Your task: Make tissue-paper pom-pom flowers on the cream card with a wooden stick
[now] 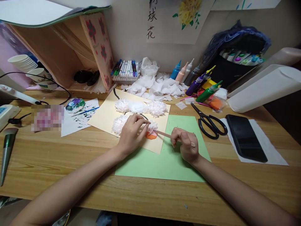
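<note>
Cream sheet [105, 115] overlaps 11 o'clock corner of green sheet [162, 169]. Right hand [187, 144] clamped on thin stick [164, 134]; left hand [131, 134] at white tuft [153, 126], pinching or only touching, cannot tell. Tuft may tear if stick pushes too hard.

A wooden table [98, 185] carries a green sheet [145, 166] beneath the right hand [187, 144]; right of that hand lie black scissors [211, 124] and a white paper [267, 146]. Left of the left hand [131, 133] are a painted paper [82, 120] and a brush [8, 153]; tissue scraps [151, 86] lie beyond both.
</note>
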Demonstrator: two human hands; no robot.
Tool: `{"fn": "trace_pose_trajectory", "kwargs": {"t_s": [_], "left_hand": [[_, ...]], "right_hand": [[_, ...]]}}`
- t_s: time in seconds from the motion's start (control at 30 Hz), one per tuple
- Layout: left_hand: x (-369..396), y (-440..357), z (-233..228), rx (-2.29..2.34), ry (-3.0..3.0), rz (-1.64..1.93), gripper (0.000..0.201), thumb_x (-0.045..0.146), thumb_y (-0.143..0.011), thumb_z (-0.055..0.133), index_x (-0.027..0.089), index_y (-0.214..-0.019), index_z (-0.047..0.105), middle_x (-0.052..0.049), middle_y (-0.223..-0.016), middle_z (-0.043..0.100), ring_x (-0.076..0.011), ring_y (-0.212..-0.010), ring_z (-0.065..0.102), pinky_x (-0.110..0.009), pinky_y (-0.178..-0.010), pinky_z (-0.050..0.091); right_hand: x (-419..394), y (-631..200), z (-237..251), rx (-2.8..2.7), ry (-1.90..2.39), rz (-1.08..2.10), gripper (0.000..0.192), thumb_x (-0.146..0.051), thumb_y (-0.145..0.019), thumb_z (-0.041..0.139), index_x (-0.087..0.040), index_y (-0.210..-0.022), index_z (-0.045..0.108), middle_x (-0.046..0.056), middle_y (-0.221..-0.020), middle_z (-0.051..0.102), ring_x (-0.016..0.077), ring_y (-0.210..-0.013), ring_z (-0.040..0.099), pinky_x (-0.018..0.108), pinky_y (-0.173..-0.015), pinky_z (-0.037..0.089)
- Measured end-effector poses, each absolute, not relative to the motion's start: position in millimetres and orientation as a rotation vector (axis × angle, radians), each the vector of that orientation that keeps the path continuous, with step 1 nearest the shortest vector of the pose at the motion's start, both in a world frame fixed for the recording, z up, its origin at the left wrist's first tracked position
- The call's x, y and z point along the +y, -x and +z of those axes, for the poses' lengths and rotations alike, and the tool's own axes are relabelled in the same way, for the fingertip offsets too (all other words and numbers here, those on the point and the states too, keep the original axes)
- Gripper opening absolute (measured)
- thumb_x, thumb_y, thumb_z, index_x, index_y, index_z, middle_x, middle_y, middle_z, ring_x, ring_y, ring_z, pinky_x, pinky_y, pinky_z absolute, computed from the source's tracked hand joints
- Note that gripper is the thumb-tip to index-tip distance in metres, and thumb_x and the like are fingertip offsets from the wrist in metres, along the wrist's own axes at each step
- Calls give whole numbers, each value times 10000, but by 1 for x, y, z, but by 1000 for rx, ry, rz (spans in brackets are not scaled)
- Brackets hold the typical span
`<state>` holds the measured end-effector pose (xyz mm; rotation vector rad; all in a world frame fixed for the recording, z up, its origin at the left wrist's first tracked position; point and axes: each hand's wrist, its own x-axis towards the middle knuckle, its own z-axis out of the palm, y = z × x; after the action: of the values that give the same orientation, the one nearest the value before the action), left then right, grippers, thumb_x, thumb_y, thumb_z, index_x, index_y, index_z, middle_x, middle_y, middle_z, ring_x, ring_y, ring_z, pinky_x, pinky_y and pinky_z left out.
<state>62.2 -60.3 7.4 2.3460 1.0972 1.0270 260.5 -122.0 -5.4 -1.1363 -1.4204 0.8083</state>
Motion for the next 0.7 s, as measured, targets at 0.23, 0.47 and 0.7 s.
{"fn": "trace_pose_trajectory", "kwargs": {"t_s": [0.23,0.47,0.7], "left_hand": [[-62,-64,3,1147,-2343,1037,118,188,-915,447,170,-859,549,-51,-868,549,-165,-835,493,-307,-734,411],[-63,-64,2,1211,-2490,903,229,220,-933,348,200,-737,465,-48,-741,536,-185,-725,449,-323,-667,356],[-64,-63,4,1463,-2482,943,184,180,-928,362,192,-857,531,-36,-899,662,-201,-875,533,-370,-807,306]], "right_hand": [[-121,-260,-6,-1541,1152,731,520,-425,-960,297,-204,-545,519,8,-531,500,132,-514,443,303,-560,336],[-114,-249,4,-1622,1234,669,520,-401,-968,289,-197,-516,444,-9,-472,465,105,-447,434,276,-520,358],[-86,-238,27,-1321,1369,914,580,-526,-925,349,-192,-454,404,-36,-328,400,74,-308,398,230,-387,301]]}}
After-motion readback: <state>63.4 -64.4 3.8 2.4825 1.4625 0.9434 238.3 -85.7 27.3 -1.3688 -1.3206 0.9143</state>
